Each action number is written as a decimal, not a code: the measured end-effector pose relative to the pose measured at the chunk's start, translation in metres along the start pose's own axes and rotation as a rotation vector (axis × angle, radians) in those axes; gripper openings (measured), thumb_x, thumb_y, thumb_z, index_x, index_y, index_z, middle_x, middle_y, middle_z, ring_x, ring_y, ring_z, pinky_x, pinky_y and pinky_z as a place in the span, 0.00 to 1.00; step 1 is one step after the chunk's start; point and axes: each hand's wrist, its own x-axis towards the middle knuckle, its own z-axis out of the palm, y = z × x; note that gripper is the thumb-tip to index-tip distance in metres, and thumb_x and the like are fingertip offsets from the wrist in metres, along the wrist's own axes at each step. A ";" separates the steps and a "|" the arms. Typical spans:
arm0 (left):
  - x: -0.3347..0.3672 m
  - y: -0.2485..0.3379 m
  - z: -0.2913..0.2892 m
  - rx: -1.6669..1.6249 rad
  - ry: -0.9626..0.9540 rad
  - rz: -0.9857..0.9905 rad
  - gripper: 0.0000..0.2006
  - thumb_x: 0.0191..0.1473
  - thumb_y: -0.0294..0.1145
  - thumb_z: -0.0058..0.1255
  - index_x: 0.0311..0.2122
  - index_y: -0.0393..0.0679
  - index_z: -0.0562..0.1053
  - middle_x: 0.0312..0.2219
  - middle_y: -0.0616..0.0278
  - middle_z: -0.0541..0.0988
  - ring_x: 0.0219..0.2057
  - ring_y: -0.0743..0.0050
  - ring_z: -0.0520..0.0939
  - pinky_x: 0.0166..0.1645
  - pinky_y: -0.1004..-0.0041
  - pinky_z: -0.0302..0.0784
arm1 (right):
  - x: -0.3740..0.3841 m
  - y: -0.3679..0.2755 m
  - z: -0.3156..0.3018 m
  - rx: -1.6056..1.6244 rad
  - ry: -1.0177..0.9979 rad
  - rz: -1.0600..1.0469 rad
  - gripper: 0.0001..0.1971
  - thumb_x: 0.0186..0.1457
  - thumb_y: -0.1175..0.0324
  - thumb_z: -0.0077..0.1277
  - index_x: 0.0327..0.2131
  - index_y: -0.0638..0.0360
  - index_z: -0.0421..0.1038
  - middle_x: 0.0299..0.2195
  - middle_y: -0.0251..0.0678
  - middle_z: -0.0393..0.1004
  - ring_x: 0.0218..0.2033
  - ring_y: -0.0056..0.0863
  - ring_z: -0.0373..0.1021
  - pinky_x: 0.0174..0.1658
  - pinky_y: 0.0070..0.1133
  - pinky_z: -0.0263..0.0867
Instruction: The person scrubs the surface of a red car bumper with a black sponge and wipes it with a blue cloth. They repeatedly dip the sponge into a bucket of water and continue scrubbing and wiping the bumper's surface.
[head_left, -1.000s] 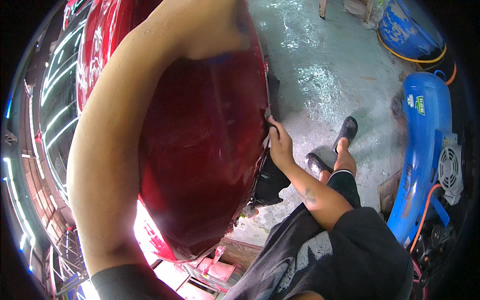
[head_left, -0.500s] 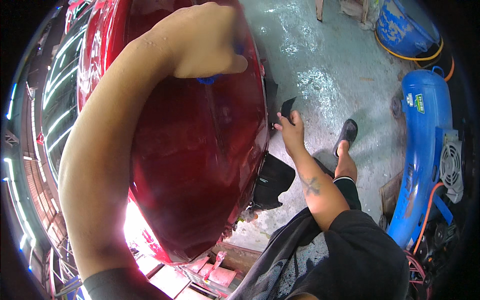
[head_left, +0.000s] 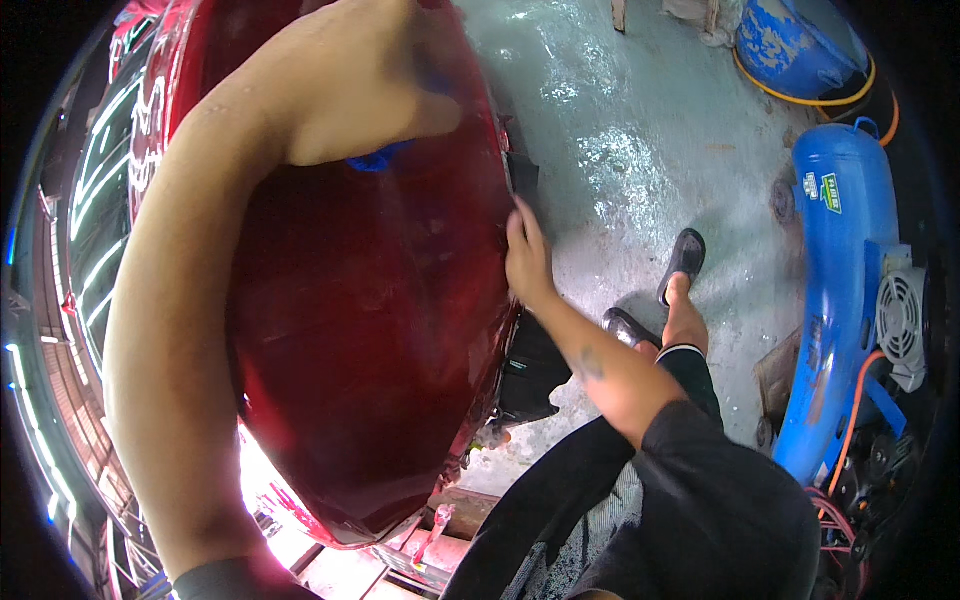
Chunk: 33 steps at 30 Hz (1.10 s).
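A glossy dark red car body panel (head_left: 370, 300), long and curved, fills the middle of the head view. Over its far part my left hand (head_left: 370, 90) is closed on a blue cloth (head_left: 382, 157); only the cloth's edges show under the palm and fingers, and motion blurs the hand. My right hand (head_left: 530, 260) rests on the panel's right edge, its fingers stretched out along it, with nothing seen in it. Just beyond these fingers a dark flap (head_left: 524, 178) sticks out from the edge. Nearer to me a black plastic piece (head_left: 532, 370) hangs below the panel.
To the right lies a blue air compressor tank (head_left: 850, 220) with a fan guard (head_left: 900, 315) and an orange hose (head_left: 848, 440). A scuffed blue drum (head_left: 795, 55) stands at the far right on the grey, shiny floor (head_left: 620, 130). My sandalled feet (head_left: 684, 255) are right of the panel.
My right hand has come from beside the panel onto its right edge, leftward. The left hand with the blue cloth has shifted a little left in the view, which has itself shifted slightly.
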 end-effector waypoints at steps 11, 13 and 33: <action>0.004 -0.006 -0.004 0.029 -0.006 0.020 0.22 0.46 0.41 0.65 0.40 0.29 0.84 0.37 0.35 0.86 0.42 0.39 0.89 0.53 0.55 0.83 | -0.055 0.014 -0.010 0.111 -0.066 0.006 0.29 0.80 0.59 0.35 0.75 0.65 0.55 0.77 0.53 0.55 0.79 0.48 0.51 0.80 0.37 0.43; 0.012 0.000 -0.009 0.020 -0.032 -0.013 0.22 0.46 0.40 0.66 0.41 0.29 0.84 0.37 0.37 0.86 0.41 0.40 0.89 0.53 0.55 0.83 | 0.035 -0.004 -0.008 0.091 -0.029 -0.018 0.28 0.79 0.59 0.37 0.74 0.65 0.58 0.75 0.52 0.59 0.77 0.47 0.55 0.78 0.36 0.48; 0.004 -0.009 -0.014 -0.066 -0.082 -0.118 0.20 0.46 0.40 0.70 0.37 0.34 0.83 0.41 0.42 0.86 0.45 0.43 0.86 0.56 0.57 0.81 | -0.037 0.021 -0.015 -0.097 -0.168 -0.185 0.29 0.78 0.65 0.38 0.77 0.63 0.53 0.76 0.53 0.57 0.78 0.51 0.51 0.78 0.42 0.46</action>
